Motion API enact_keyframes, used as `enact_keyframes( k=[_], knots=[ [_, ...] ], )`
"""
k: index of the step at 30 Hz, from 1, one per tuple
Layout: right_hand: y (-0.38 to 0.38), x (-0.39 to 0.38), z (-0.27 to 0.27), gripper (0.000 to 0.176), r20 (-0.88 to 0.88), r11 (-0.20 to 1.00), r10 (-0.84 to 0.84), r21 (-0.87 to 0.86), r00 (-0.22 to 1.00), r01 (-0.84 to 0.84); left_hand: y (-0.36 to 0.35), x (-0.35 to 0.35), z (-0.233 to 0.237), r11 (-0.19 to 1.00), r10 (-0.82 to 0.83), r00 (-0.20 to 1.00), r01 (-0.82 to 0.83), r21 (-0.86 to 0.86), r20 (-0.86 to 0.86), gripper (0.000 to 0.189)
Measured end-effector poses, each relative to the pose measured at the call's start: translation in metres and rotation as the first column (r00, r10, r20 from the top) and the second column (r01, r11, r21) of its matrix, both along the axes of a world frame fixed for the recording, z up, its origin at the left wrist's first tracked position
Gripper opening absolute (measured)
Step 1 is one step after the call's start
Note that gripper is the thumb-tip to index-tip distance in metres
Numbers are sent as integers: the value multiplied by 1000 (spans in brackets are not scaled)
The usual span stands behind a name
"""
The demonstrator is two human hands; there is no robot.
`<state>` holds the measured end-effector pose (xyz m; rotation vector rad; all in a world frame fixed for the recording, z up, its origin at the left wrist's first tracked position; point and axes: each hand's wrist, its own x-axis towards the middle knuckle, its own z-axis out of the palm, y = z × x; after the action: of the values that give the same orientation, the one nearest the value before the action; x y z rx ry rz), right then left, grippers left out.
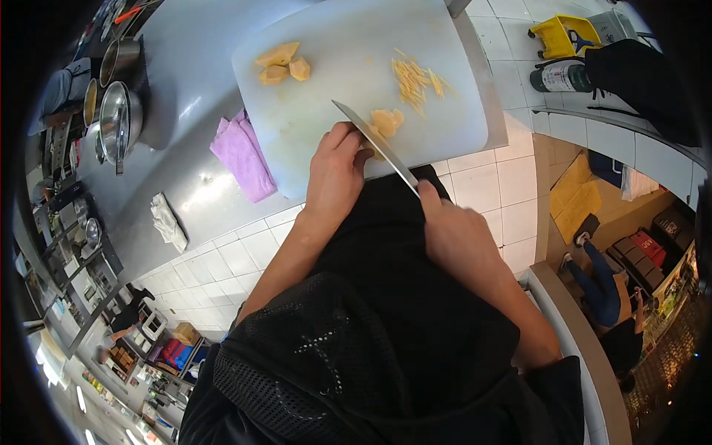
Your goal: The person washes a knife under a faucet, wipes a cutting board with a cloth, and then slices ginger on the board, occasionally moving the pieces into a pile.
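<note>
My right hand (461,233) grips the handle of a kitchen knife (387,157), its blade pointing up and left over the near edge of a white cutting board (326,133). My left hand (337,167) has curled fingers against the blade, holding a pale yellow piece that looks like peeled ginger (376,154), mostly hidden by fingers and knife. Just beyond the blade lie thin ginger slices (388,120). Farther back on the right is a pile of ginger matchsticks (412,80). Several peeled ginger chunks (279,56) sit at the board's far left.
A folded purple cloth (242,157) touches the board's left side on the steel counter (189,141). Farther left are a white cloth (169,222) and metal pots (119,119). A yellow mop bucket (561,35) stands on the floor at upper right. Other people are in the background.
</note>
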<state>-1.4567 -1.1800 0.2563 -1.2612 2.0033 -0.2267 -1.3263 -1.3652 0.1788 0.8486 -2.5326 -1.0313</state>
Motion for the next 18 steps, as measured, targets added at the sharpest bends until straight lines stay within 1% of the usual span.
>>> enact_keyframes(
  k=[1,3,5,8,11,13,18],
  knots=[
    [-3,1,-16,36,-16,997,-2,-77,1000,1,1,1,-1,1000,-3,1000,3,0,0,30],
    [-14,-1,-44,35,-4,997,-25,-78,1000,24,0,1,-3,1000,1,1000,-1,1,-25,28],
    [-21,-5,-45,34,13,996,-37,-85,999,38,0,-1,-2,1000,7,1000,-7,-2,-31,27],
    [-19,-14,-24,32,41,995,-44,-83,998,48,1,-1,-2,1000,0,1000,0,-2,-22,27],
    [-4,-8,13,36,19,999,3,-53,1000,-2,3,1,-1,1000,4,1000,-4,-7,-12,28],
    [6,-6,29,40,-3,1000,14,24,1000,-14,3,-1,-2,1000,20,999,-20,-7,-31,28],
    [11,-3,31,41,-3,999,17,42,1000,-17,4,1,-4,1000,24,999,-25,-18,-32,27]
  ],
)
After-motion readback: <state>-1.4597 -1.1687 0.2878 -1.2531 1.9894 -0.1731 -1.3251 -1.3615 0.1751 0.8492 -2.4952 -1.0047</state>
